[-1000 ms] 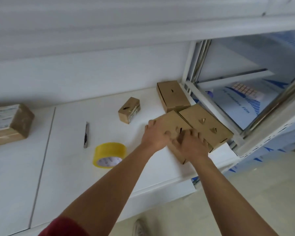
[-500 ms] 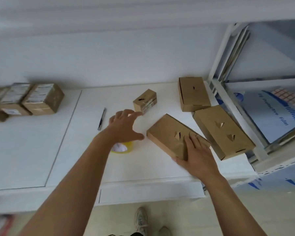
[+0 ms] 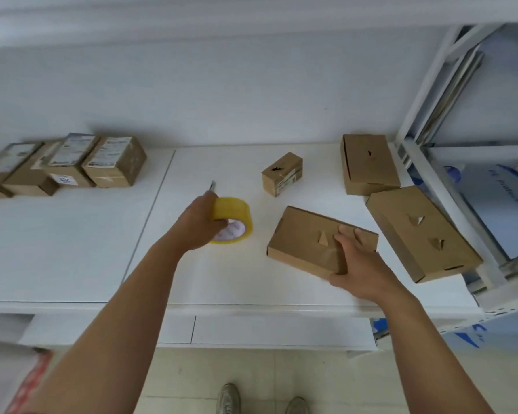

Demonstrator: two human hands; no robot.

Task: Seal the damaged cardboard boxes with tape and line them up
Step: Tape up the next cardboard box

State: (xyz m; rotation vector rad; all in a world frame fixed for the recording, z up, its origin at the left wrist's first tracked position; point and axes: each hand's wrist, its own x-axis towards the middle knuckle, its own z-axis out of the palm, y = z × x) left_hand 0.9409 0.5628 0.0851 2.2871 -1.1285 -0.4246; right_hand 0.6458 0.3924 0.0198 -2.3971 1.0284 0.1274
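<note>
On the near right of the white table (image 3: 72, 249), the flat cardboard box (image 3: 308, 237) I'm working on lies at an angle, with a triangular tear (image 3: 322, 238) punched through its top. My right hand (image 3: 359, 264) lies flat on it, fingers (image 3: 346, 234) spread across the top and thumb hooked over the near edge, pinning it down. Just left of it, my left hand (image 3: 201, 224) has closed around the yellow tape roll (image 3: 234, 219), which is tipped on its side at the middle of the table.

The risks, as I read them: the box has little holding it except my palm, so pulling tape across it could skid it right into the larger torn box (image 3: 419, 234) just beside it, which already overhangs the table's right edge and might drop. My fingers sit right beside the tear, so tape could land on them or miss the hole. I can't see the loose end of the tape, and hunting for it one-handed could cost me the grip on the roll.

A utility knife (image 3: 212, 186) lies just beyond my left hand, mostly hidden; a careless reach there could catch the blade. Farther off stand a small torn box (image 3: 281, 174) and another flat one (image 3: 368, 164) at the far right, both untaped. The finished taped boxes (image 3: 72, 162) stand in a row at the far left.
</note>
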